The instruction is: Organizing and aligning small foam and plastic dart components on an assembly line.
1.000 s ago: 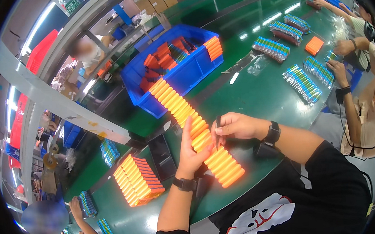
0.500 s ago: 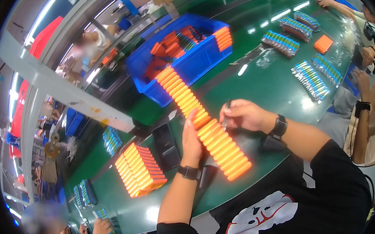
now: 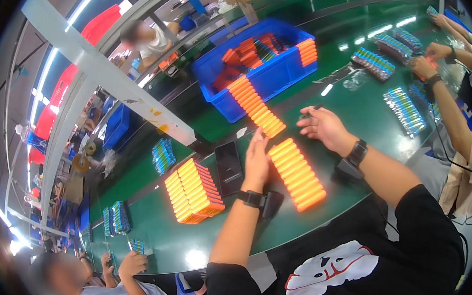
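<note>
A strip of orange cylinders laid side by side (image 3: 255, 107) slants down from the blue bin's rim. Beyond a narrow gap, a separate block of orange cylinders (image 3: 297, 175) lies on the green table before me. My left hand (image 3: 257, 159) is beside that gap, its straight fingers against the lower left edge of the upper strip. To the right, my right hand (image 3: 326, 129) is raised off the cylinders, some fingers stretched out. A thin dark tool, its kind unclear, shows between thumb and forefinger, mostly hidden.
A blue bin (image 3: 276, 89) with orange and dark packs stands behind. Left are a black phone (image 3: 228, 167), a stack of orange cylinder blocks (image 3: 192, 192) and blue-green packs (image 3: 163, 156). More packs (image 3: 373, 63) lie right. A grey post (image 3: 132, 100) slants across. Co-workers sit on both sides.
The orange strip was continuous half a second ago; now a gap separates its lower block. My right hand has lifted away from the strip. The whole view has shifted a little.
</note>
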A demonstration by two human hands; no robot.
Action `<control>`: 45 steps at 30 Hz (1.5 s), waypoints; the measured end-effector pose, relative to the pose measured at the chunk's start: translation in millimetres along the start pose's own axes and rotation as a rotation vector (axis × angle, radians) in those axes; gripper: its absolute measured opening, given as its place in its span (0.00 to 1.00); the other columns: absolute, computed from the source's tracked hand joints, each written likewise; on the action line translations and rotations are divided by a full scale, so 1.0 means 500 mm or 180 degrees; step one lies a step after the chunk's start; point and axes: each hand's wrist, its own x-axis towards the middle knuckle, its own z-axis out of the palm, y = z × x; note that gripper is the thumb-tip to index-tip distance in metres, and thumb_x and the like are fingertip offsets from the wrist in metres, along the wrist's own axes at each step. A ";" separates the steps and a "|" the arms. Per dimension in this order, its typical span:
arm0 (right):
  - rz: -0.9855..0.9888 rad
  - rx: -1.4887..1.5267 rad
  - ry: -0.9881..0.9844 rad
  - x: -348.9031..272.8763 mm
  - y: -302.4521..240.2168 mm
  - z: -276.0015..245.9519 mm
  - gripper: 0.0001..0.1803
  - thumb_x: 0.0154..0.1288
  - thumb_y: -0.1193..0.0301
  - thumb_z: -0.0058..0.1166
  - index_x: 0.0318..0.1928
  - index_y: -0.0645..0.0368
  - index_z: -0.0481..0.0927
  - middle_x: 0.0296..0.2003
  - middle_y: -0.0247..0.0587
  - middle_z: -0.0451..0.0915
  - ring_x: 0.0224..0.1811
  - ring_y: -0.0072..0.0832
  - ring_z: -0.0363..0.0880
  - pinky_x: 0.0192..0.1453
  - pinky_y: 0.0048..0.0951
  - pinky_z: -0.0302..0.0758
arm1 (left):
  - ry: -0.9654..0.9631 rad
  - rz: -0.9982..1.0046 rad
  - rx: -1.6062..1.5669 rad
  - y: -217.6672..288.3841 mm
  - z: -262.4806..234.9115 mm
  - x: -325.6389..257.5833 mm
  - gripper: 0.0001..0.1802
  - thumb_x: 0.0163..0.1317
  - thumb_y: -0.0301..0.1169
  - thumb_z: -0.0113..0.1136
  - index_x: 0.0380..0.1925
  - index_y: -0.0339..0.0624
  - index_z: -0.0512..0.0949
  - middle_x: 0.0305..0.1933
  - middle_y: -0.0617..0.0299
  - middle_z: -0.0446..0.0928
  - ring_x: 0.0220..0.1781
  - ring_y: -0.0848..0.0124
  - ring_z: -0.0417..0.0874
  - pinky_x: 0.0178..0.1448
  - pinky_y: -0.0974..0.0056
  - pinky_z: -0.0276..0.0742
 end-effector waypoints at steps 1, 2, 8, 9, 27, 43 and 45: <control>0.0013 0.0016 -0.0029 -0.002 -0.001 0.007 0.17 0.80 0.56 0.47 0.54 0.55 0.78 0.34 0.35 0.81 0.34 0.25 0.79 0.39 0.27 0.74 | 0.0095 -0.0042 0.0357 0.002 -0.017 -0.004 0.27 0.79 0.36 0.48 0.73 0.40 0.65 0.72 0.56 0.68 0.73 0.63 0.69 0.69 0.60 0.71; -0.0019 0.0025 -0.0005 0.003 -0.003 -0.006 0.17 0.80 0.56 0.47 0.54 0.55 0.78 0.34 0.35 0.81 0.34 0.25 0.79 0.39 0.27 0.74 | 0.0172 -0.0086 0.0714 0.016 -0.015 -0.005 0.25 0.77 0.32 0.49 0.72 0.39 0.67 0.69 0.57 0.71 0.70 0.63 0.72 0.67 0.60 0.73; -0.0732 -0.0264 -0.0450 0.005 -0.046 -0.032 0.15 0.78 0.57 0.50 0.45 0.55 0.81 0.32 0.30 0.80 0.36 0.20 0.78 0.40 0.24 0.72 | 0.0281 0.1063 0.1245 0.051 -0.019 -0.073 0.18 0.51 0.07 0.41 0.36 0.38 0.71 0.37 0.61 0.74 0.44 0.71 0.78 0.55 0.64 0.78; -0.0671 -0.0335 -0.0676 -0.008 -0.057 -0.041 0.15 0.78 0.58 0.50 0.42 0.55 0.82 0.38 0.34 0.83 0.42 0.24 0.80 0.48 0.27 0.74 | 0.0267 0.0978 0.1263 0.065 -0.017 -0.109 0.16 0.51 0.07 0.41 0.32 0.39 0.70 0.33 0.62 0.73 0.39 0.72 0.78 0.49 0.65 0.78; 0.1367 0.0268 -0.1587 -0.159 0.031 -0.050 0.19 0.81 0.58 0.45 0.40 0.59 0.81 0.62 0.38 0.73 0.64 0.33 0.72 0.66 0.54 0.73 | -0.0148 0.0825 0.3119 0.054 0.082 -0.394 0.51 0.55 0.27 0.74 0.75 0.36 0.53 0.68 0.45 0.67 0.68 0.57 0.73 0.72 0.55 0.68; 0.1885 0.0374 -0.1463 -0.252 0.243 0.230 0.15 0.79 0.61 0.49 0.44 0.61 0.79 0.57 0.42 0.75 0.59 0.37 0.76 0.67 0.55 0.75 | 0.1912 0.1082 0.3081 -0.013 -0.026 -0.585 0.68 0.48 0.21 0.79 0.77 0.35 0.34 0.72 0.41 0.60 0.71 0.53 0.71 0.74 0.52 0.68; 0.1990 0.0265 -0.1505 -0.257 0.269 0.268 0.15 0.79 0.62 0.49 0.44 0.62 0.78 0.55 0.43 0.76 0.59 0.37 0.77 0.67 0.53 0.75 | 0.1998 0.1137 0.3126 -0.003 -0.052 -0.612 0.68 0.48 0.20 0.79 0.77 0.35 0.34 0.72 0.41 0.59 0.72 0.53 0.70 0.74 0.52 0.67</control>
